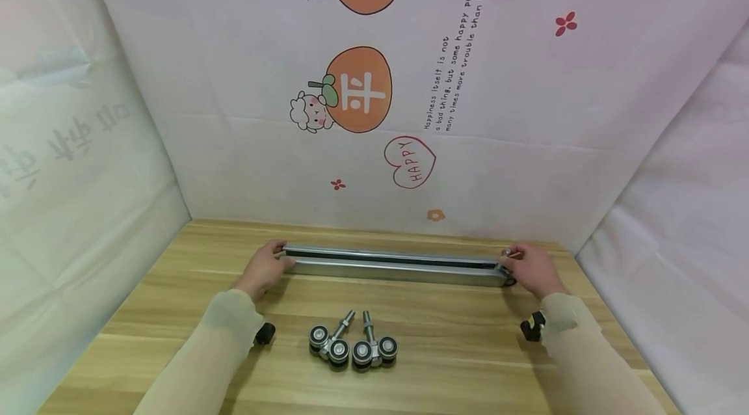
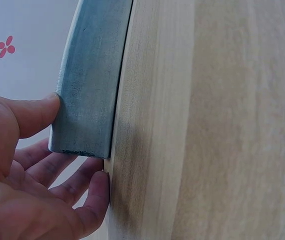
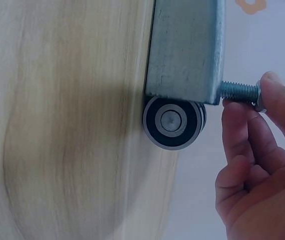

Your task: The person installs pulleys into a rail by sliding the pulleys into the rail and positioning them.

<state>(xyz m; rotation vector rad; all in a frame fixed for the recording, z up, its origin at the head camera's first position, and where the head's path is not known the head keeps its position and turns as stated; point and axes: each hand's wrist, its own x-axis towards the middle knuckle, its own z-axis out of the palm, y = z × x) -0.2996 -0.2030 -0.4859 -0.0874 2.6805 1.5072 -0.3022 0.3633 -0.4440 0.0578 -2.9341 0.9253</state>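
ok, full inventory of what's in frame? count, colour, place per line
Rail: 1, silver-grey, across the back of the table
Third roller: 1, black and silver, at the rail's right end, wheel showing past it
Loose rollers: 2, black and silver, on the table in front of the rail
Table: 1, light wood
Cloth walls: 3, white with prints, back and both sides
Wrist devices: 2, mostly black, one per wrist
Sleeves: 2, cream, on both arms
Hands: 2; left hand holding the rail's left end, right hand pinching the third roller's bolt
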